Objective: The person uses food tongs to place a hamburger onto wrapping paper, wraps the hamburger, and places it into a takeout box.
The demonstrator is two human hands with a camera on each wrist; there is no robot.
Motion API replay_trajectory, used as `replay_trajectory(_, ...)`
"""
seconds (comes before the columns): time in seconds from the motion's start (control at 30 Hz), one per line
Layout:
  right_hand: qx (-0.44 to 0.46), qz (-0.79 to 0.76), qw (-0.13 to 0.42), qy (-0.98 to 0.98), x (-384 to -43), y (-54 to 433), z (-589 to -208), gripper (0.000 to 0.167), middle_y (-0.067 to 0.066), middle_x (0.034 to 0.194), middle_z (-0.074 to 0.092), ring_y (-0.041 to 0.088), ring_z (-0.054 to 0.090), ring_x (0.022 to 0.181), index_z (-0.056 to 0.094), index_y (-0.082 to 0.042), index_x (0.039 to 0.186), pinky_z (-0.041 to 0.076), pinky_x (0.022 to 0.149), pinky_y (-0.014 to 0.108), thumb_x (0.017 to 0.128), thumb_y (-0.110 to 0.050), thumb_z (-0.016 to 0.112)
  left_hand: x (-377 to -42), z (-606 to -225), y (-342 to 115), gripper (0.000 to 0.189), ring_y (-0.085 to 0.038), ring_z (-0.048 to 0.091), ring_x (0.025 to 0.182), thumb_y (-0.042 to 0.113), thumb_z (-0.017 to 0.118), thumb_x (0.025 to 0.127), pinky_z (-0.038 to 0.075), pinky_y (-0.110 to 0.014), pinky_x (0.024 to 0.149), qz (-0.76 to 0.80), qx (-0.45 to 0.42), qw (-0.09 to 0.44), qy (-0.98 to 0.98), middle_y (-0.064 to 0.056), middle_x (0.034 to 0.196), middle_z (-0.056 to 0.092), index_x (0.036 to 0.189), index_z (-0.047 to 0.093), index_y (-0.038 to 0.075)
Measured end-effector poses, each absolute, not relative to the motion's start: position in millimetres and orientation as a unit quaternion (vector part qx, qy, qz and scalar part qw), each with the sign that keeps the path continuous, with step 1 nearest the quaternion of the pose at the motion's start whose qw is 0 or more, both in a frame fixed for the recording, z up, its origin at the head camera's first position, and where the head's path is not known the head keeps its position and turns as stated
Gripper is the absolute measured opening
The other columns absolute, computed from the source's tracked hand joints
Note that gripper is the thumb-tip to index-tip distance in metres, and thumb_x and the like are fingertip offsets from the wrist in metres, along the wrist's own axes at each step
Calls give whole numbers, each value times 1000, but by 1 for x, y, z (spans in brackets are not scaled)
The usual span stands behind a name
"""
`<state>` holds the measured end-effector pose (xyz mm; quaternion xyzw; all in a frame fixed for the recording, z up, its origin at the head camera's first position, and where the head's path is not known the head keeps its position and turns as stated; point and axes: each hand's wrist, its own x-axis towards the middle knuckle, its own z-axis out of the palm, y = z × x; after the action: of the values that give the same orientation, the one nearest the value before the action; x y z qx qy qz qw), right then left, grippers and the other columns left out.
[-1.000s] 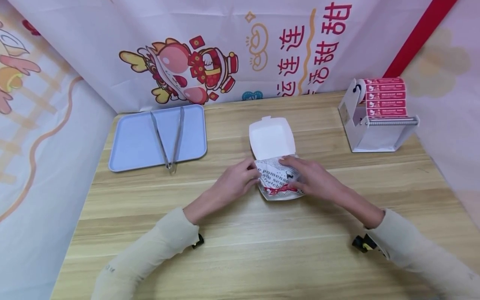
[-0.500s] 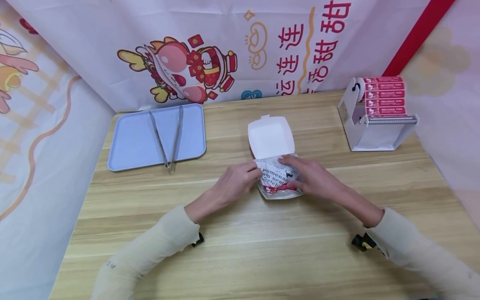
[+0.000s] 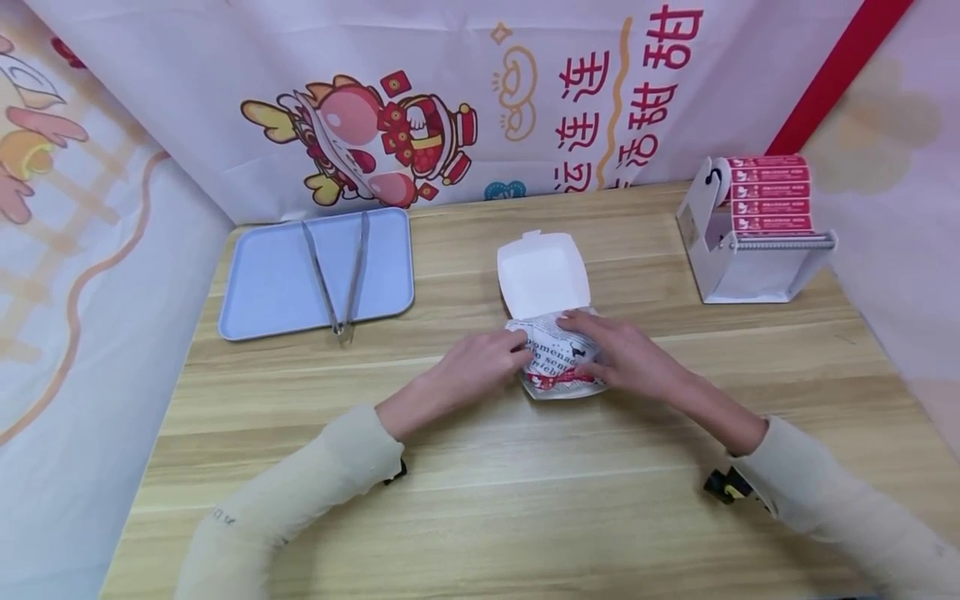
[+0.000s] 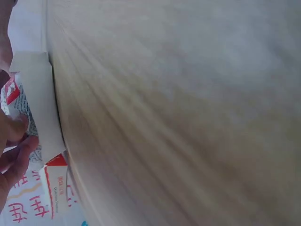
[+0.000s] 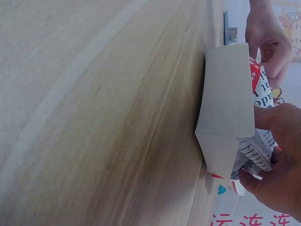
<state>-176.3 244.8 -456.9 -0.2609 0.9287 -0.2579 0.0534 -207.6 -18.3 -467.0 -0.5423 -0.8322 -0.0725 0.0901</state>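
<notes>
A paper-wrapped parcel [image 3: 549, 350], printed with black lettering and carrying a red label strip, sits in the base of a white clamshell takeaway box [image 3: 543, 275]. The box's lid is folded back, away from me. At the parcel's left side, my left hand [image 3: 483, 360] has its fingers curled and pinches the paper. My right hand [image 3: 633, 354] grips the parcel from the right, its thumb and fingers spread along the near and far sides. In the right wrist view the box's outer wall [image 5: 228, 94] hides the parcel's lower part. What the paper wraps is hidden.
A blue tray [image 3: 262, 283] lies at the back left, with metal tongs [image 3: 352, 292] resting across it and over its near edge. At the back right stands a label dispenser [image 3: 757, 250] with a roll of red labels. A printed cloth backdrop [image 3: 465, 50] borders the wooden table [image 3: 525, 517].
My left hand has shifted slightly right, its fingers now further over the parcel's left edge. My right hand and the box have stayed about where they were.
</notes>
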Motion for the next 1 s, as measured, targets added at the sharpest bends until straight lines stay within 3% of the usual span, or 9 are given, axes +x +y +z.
replay_trajectory(0.13, -258, -266, 60, 927, -176, 245, -459, 73, 18, 150, 49, 40, 52, 134, 46, -14, 148, 44, 110, 55, 84, -20, 81, -209, -473, -20, 18, -11, 60, 82, 9, 71, 89, 55, -22, 71, -192, -444, 10, -875, -1, 105, 61, 106, 64, 12)
replay_trajectory(0.27, -259, -268, 67, 926, -176, 246, -460, 73, 18, 150, 49, 40, 51, 134, 46, -14, 148, 43, 111, 55, 84, -21, 80, -207, -476, -24, 50, -16, 62, 89, 20, 81, 82, 56, -24, 74, -315, -318, -53, -893, -5, 118, 55, 123, 55, 9)
replay_trajectory(0.37, -258, -265, 68, 926, -176, 246, -461, 72, 17, 151, 49, 40, 51, 134, 45, -14, 148, 43, 111, 55, 85, -22, 80, -206, -477, -23, 63, -20, 62, 98, 20, 84, 78, 57, -27, 81, -354, -271, -68, -893, -6, 122, 51, 131, 52, 8)
replay_trajectory(0.47, -263, -263, 64, 926, -176, 246, -461, 72, 17, 150, 49, 40, 52, 133, 45, -14, 148, 43, 111, 55, 85, -22, 79, -205, -477, -22, 61, -24, 61, 107, 19, 85, 77, 56, -33, 95, -357, -259, -65, -895, -8, 124, 53, 129, 57, 5)
replay_trajectory(0.6, -270, -261, 57, 925, -177, 247, -461, 71, 18, 150, 50, 40, 53, 132, 46, -13, 148, 44, 110, 54, 85, -22, 79, -205, -476, -21, 54, -25, 61, 112, 19, 85, 76, 51, -39, 104, -344, -273, -50, -897, -10, 123, 62, 123, 63, 3)
replay_trajectory(0.77, -272, -266, 46, 924, -176, 246, -460, 72, 20, 149, 50, 41, 52, 132, 46, -11, 147, 44, 109, 56, 84, -18, 80, -207, -474, -18, 51, -24, 66, 109, 17, 85, 76, 53, -38, 99, -348, -289, -60, -890, -10, 121, 69, 120, 65, 4)
replay_trajectory(1.0, -258, -264, 53, 928, -176, 246, -458, 71, 18, 150, 49, 40, 51, 134, 46, -12, 148, 43, 110, 55, 86, -18, 79, -217, -476, -20, 57, -24, 65, 105, 18, 84, 79, 55, -35, 95, -368, -300, -109, -873, -11, 123, 64, 129, 61, 3)
